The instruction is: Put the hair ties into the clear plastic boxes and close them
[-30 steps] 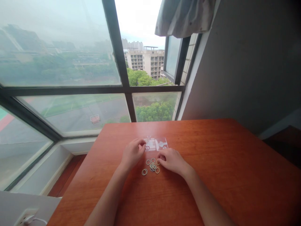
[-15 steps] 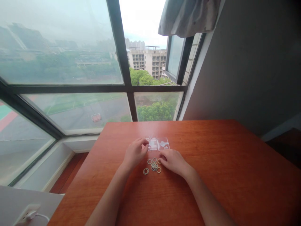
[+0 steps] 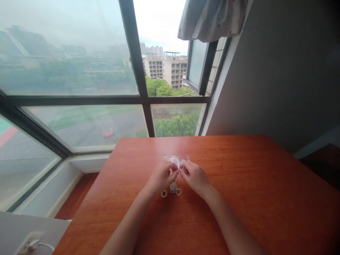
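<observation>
A small clear plastic packet (image 3: 176,159) is lifted at its near edge just above a red-brown wooden table (image 3: 239,198). My left hand (image 3: 161,177) pinches the packet's near edge with thumb and forefinger. My right hand (image 3: 195,177) pinches the same edge from the other side, fingertips almost touching the left ones. Several small pale rings (image 3: 172,188) lie loose on the table right under and between both hands; some are hidden by the fingers.
A large window (image 3: 79,88) with dark frames runs along the table's far and left side. A grey wall (image 3: 278,71) stands on the right, with a curtain (image 3: 209,19) bunched above. A white socket with a cable (image 3: 29,242) sits at lower left.
Both hands moved together toward the middle and closed on the packet's near edge. The packet, flat on the table before, now stands tilted up between the fingers.
</observation>
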`<state>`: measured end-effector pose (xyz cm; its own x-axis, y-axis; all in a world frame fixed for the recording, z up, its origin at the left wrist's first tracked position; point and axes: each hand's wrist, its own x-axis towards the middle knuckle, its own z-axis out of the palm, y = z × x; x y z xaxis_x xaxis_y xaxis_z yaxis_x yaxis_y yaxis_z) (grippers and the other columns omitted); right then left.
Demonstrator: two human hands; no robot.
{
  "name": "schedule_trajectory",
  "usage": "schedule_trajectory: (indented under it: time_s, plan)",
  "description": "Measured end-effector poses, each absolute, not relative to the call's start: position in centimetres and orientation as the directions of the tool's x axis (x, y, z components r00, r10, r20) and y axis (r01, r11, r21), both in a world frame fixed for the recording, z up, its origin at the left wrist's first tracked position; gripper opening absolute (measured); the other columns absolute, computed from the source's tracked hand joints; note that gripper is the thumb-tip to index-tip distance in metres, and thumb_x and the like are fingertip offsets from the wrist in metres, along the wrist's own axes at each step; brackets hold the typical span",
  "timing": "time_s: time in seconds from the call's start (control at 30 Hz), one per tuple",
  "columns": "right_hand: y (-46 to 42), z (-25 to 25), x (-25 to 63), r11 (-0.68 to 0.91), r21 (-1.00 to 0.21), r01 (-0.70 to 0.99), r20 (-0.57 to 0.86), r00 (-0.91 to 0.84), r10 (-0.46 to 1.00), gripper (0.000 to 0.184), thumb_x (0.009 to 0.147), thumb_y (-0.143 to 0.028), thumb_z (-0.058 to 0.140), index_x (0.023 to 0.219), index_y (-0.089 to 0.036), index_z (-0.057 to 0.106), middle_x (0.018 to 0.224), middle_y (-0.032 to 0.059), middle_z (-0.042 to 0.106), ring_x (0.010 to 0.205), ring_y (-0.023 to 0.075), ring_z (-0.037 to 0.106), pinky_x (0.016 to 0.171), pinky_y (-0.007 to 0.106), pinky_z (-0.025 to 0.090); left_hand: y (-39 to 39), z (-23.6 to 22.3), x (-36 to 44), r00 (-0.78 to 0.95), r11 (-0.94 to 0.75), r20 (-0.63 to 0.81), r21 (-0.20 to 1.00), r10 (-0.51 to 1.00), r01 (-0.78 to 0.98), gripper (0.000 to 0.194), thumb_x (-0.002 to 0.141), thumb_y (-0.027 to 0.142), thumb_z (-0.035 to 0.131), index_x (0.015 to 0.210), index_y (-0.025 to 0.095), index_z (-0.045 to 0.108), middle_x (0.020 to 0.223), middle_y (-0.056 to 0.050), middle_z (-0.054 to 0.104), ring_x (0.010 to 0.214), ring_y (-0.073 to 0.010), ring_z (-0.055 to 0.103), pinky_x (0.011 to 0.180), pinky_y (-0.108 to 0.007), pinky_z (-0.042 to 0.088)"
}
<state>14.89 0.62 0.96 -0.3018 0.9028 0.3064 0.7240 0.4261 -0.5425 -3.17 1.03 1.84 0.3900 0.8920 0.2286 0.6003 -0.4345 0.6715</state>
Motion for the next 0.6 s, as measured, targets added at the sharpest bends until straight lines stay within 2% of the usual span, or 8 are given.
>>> schedule_trajectory:
  time_s: [0.17, 0.37, 0.6]
  plan:
    - [0.8, 0.7, 14.9, 0.426, -0.523, 0.738, 0.307, -0.303, 0.902, 0.009, 0.089, -0.024, 0.055, 0.083, -0.022, 0.062, 0.074, -0.0014, 0.063, 0.066, 0.0133, 0.053, 0.062, 0.024, 0.031, 1.5, 1.2, -3.5, 0.274, -0.387, 0.273, 0.672, 0.922, 0.631, 0.012, 0.083, 0.022, 0.055, 0.077, 0.018, 0.064, 0.071, 0.000, 0.062, 0.062, -0.0113, 0.051, 0.059, -0.021, 0.038]
    - [0.8, 0.8, 14.9, 0.408, -0.503, 0.762, 0.199, -0.357, 0.913, 0.010, 0.085, -0.018, 0.055, 0.084, -0.023, 0.063, 0.080, -0.0007, 0.066, 0.072, 0.0135, 0.056, 0.063, 0.024, 0.031, 3.0, 0.7, -4.4, 0.088, -0.306, 0.349, 0.642, 0.933, 0.703, 0.010, 0.083, 0.023, 0.056, 0.077, 0.019, 0.064, 0.073, 0.001, 0.064, 0.062, -0.0117, 0.052, 0.061, -0.023, 0.038]
    - [0.6, 1.1, 14.9, 0.400, -0.487, 0.776, 0.112, -0.399, 0.910, 0.010, 0.085, -0.019, 0.055, 0.086, -0.023, 0.065, 0.085, 0.0003, 0.068, 0.074, 0.0136, 0.057, 0.063, 0.024, 0.031, 4.3, 0.0, -4.2, 0.030, -0.249, 0.346, 0.608, 0.938, 0.754, 0.014, 0.084, 0.030, 0.057, 0.089, 0.021, 0.067, 0.078, -0.001, 0.065, 0.064, -0.0134, 0.055, 0.061, -0.023, 0.040]
